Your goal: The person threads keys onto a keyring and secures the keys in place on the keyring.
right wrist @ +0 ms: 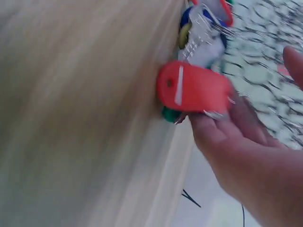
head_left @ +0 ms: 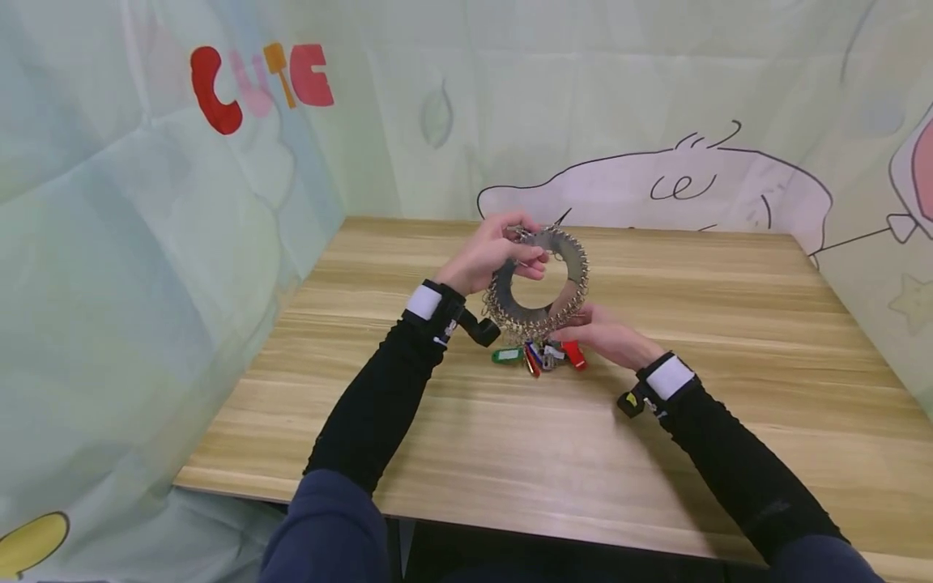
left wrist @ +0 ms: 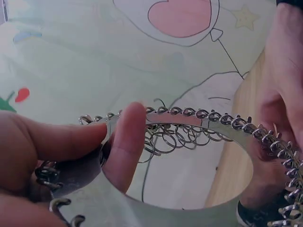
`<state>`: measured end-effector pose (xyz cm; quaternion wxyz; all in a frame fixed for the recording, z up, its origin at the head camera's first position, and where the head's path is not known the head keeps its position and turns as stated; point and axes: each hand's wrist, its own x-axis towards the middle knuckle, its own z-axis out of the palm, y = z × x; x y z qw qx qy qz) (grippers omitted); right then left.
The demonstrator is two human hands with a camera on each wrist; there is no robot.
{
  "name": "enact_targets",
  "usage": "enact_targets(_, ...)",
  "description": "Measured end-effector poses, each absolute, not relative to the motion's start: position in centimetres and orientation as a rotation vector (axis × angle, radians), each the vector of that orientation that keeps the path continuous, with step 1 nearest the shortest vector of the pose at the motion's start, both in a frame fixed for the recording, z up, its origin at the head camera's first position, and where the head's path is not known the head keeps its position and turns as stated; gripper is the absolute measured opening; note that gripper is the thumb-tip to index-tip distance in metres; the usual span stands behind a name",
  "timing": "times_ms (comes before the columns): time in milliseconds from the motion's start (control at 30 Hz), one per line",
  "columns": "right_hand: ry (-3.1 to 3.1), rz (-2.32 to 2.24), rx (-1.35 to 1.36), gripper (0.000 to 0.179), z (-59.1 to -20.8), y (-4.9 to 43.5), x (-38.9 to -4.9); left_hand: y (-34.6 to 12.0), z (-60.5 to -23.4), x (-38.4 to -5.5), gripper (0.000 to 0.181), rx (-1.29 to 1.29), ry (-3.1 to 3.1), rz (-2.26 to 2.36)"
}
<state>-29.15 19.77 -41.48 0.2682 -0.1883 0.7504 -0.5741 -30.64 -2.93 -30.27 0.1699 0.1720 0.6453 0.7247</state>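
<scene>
A large flat metal key hoop (head_left: pixel 575 253), lined with many small wire rings (left wrist: pixel 201 114), is held up over the table. My left hand (head_left: pixel 496 253) pinches its upper left part, thumb on one face and a finger through the centre hole. From its lower edge hang a green key tag (head_left: pixel 507 355), a red tag (head_left: pixel 573 355) and several silver keys (right wrist: pixel 201 35). My right hand (head_left: pixel 612 336) is at the hoop's lower right. In the right wrist view its fingers lie behind the red tag, with the thumb apart from them.
Both hands are over a wood-grain table (head_left: pixel 510 453). Its front edge runs close to the person's body. Printed cloth walls (head_left: pixel 408 105) stand behind and at both sides. Each wrist wears a strap with a small black camera (head_left: pixel 481 330).
</scene>
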Motion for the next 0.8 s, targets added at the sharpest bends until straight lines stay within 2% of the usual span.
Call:
enact_targets(267, 2.172, -1.572, -0.373, 0.056, -40.6, 21.2, -28.5, -4.7, -34.3, -33.0, 0.018, 0.288, 1.773, 2.131)
enact_targets(667, 2.304, -1.513, -0.376, 0.052, -39.4, 21.6, -27.2, -7.9, -39.5, -35.4, 0.043, -0.059, 1.66, 2.254)
enact_targets(800, 2.358, -1.465, -0.399, 0.049, -39.5, 21.7, -26.7, -8.2, -41.6, -35.5, 0.041, -0.085, 1.82, 2.218)
